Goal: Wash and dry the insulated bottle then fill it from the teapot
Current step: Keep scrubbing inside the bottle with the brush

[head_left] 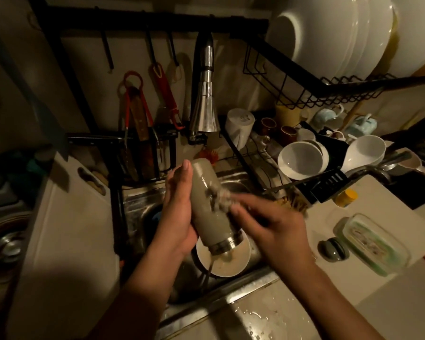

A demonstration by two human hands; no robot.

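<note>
The grey insulated bottle (207, 204) is held over the steel sink (138, 204), tilted with its metal-ringed mouth down toward me and its base up. My left hand (178, 209) grips its left side, thumb lying along the body. My right hand (268, 229) is blurred and presses a soapy sponge (221, 198) against the bottle's right side. Suds cling to the bottle. No teapot can be picked out with certainty among the crockery at the right.
A white bowl (233, 261) lies in the sink under the bottle's mouth. The chrome faucet (205, 106) hangs behind. A dish rack (326, 177) with white bowls stands right; knives and red tools hang left. A cutting board (66, 229) lies left, a lidded container (375, 244) right.
</note>
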